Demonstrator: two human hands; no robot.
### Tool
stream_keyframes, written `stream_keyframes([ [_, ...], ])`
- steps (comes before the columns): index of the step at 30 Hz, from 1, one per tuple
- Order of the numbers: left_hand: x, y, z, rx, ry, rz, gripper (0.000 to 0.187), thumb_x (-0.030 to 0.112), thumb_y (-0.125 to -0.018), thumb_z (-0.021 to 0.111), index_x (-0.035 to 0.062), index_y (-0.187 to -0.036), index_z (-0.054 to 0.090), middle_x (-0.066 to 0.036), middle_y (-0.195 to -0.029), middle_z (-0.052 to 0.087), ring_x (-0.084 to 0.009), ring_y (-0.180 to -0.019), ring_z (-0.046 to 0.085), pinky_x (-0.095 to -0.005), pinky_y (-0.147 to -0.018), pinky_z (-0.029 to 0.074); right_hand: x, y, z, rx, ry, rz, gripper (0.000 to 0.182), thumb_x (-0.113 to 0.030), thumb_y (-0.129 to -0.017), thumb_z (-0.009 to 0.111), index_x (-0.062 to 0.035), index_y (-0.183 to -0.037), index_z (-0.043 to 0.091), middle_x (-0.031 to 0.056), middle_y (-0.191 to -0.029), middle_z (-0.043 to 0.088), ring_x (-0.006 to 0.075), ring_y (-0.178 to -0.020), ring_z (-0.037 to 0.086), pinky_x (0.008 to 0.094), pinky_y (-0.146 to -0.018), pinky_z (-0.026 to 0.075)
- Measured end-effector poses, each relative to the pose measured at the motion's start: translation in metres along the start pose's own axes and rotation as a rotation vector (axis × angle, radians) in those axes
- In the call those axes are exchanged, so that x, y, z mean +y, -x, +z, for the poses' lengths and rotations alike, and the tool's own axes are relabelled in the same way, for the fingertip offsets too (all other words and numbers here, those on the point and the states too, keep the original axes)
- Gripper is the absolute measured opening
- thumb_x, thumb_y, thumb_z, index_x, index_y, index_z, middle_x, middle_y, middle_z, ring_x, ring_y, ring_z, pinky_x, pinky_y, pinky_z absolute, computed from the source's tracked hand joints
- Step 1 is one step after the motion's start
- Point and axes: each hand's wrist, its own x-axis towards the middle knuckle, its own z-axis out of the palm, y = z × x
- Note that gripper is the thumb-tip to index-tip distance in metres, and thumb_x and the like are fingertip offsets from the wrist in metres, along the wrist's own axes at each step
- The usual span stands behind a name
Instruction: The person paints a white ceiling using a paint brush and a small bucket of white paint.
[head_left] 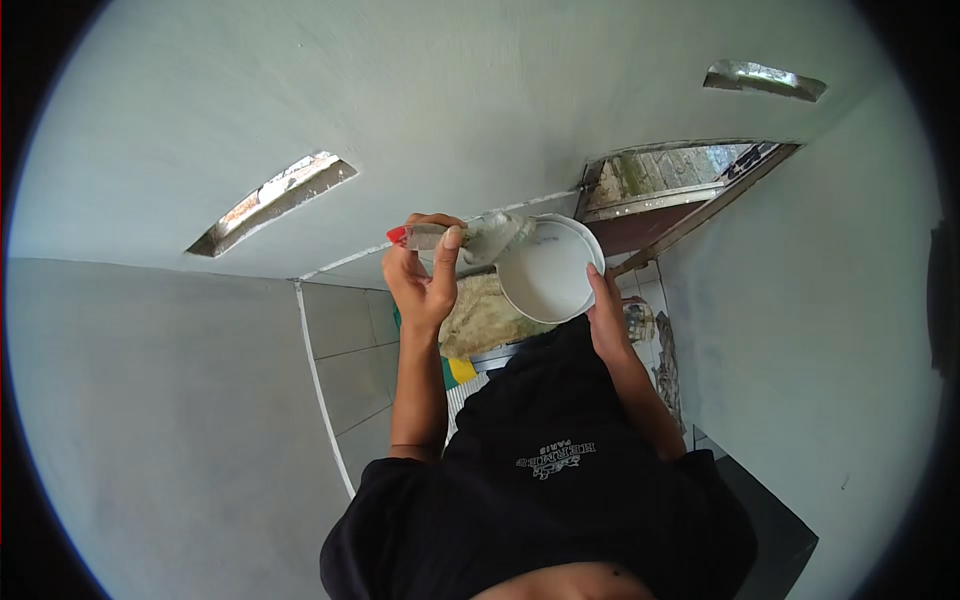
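Observation:
My left hand [424,272] is closed round the handle of a paintbrush [500,238], whose handle has a red end. The brush's paint-smeared head points right and reaches the near-left rim of a white bucket [602,262]. White paint [550,275] lies inside the bucket. My right hand [606,318] grips the bucket from its right side, with the fingers partly hidden behind and under it. The bucket is held up in front of my body.
Pale painted walls [480,100] surround me, with narrow slot openings [270,205] high up. A doorway [670,190] stands at the right front. Below are grey tiles [355,350], a stained board-like surface [480,320] and a patterned container [638,318].

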Motion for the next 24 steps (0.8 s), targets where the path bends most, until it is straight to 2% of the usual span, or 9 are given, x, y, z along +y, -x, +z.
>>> stream_keyframes([
  [3,0.002,0.006,0.0,-0.13,0.117,-0.141,0.008,0.005,-0.089,0.065,-0.002,-0.086,0.065,-0.008,-0.078,0.067,-0.0138,-0.068,0.06,-0.0268,-0.065,0.047,0.0,0.001,0.001,0.02,0.086,-0.002,0.054,-0.043,-0.097,0.057,-0.0024,-0.132,0.049,0.008,-0.121,0.057,0.0149,-0.113,0.054,0.0308,-0.094,0.045],
  [7,-0.003,0.004,0.009,-0.343,-0.073,-0.151,0.011,0.011,-0.087,0.069,0.0002,-0.088,0.066,-0.009,-0.073,0.065,-0.0161,-0.065,0.06,-0.0278,-0.063,0.046,-0.004,0.001,0.005,0.002,0.065,0.009,0.052,-0.042,-0.097,0.057,-0.0019,-0.13,0.05,0.0074,-0.117,0.057,0.013,-0.106,0.056,0.028,-0.089,0.046],
  [8,-0.005,0.004,0.012,-0.386,-0.087,-0.174,0.013,0.013,-0.086,0.07,0.0006,-0.089,0.067,-0.011,-0.075,0.065,-0.0208,-0.065,0.061,-0.0302,-0.063,0.046,-0.003,0.0,0.006,-0.001,0.076,0.013,0.051,-0.041,-0.098,0.057,-0.0018,-0.13,0.05,0.0074,-0.117,0.058,0.0127,-0.105,0.056,0.0275,-0.088,0.046],
  [11,0.0,0.003,0.024,-0.455,-0.041,-0.192,0.015,0.015,-0.087,0.07,0.0003,-0.088,0.067,-0.012,-0.077,0.066,-0.0232,-0.066,0.061,-0.0322,-0.064,0.047,-0.002,-0.002,0.008,-0.018,0.084,-0.007,0.049,-0.04,-0.098,0.057,-0.0013,-0.128,0.051,0.0076,-0.115,0.058,0.0127,-0.104,0.056,0.0277,-0.089,0.045],
  [12,-0.009,0.007,0.028,-0.483,0.02,-0.2,0.017,0.016,-0.087,0.07,0.0002,-0.089,0.067,-0.015,-0.079,0.067,-0.0283,-0.067,0.063,-0.0345,-0.065,0.048,-0.001,-0.002,0.008,-0.018,0.084,-0.007,0.049,-0.04,-0.098,0.057,-0.0013,-0.128,0.051,0.0076,-0.115,0.058,0.0127,-0.104,0.056,0.0277,-0.089,0.045],
  [16,-0.013,0.01,0.038,-0.588,0.02,-0.214,0.016,0.015,-0.086,0.07,0.0002,-0.09,0.066,-0.017,-0.082,0.067,-0.0331,-0.071,0.063,-0.0366,-0.068,0.048,-0.003,-0.002,0.013,-0.011,0.064,-0.039,0.048,-0.039,-0.098,0.058,-0.0004,-0.126,0.052,0.0075,-0.113,0.059,0.013,-0.104,0.055,0.027,-0.09,0.044],
  [18,-0.025,0.015,0.043,-0.572,-0.036,-0.117,0.014,0.013,-0.082,0.07,0.0016,-0.09,0.066,-0.016,-0.082,0.066,-0.035,-0.073,0.062,-0.0382,-0.069,0.046,-0.003,-0.002,0.014,-0.011,0.062,-0.035,0.048,-0.039,-0.098,0.058,0.0,-0.126,0.052,0.0075,-0.113,0.059,0.0131,-0.104,0.055,0.027,-0.091,0.043],
  [22,-0.028,0.009,0.038,-0.546,-0.143,0.06,0.013,0.011,-0.079,0.071,0.0034,-0.089,0.067,-0.012,-0.082,0.067,-0.031,-0.072,0.061,-0.0369,-0.066,0.041,-0.003,0.0,0.016,0.011,0.1,-0.051,0.047,-0.037,-0.098,0.058,0.0002,-0.126,0.052,0.0078,-0.113,0.059,0.013,-0.104,0.055,0.0272,-0.089,0.043],
  [24,-0.022,0.006,0.035,-0.485,-0.14,0.098,0.009,0.009,-0.08,0.072,0.0053,-0.085,0.065,-0.004,-0.088,0.07,-0.0235,-0.071,0.06,-0.0317,-0.068,0.041,-0.002,0.0,0.017,0.02,0.059,-0.032,0.047,-0.037,-0.098,0.059,0.0003,-0.126,0.052,0.0079,-0.113,0.059,0.0129,-0.104,0.055,0.0272,-0.089,0.044],
])
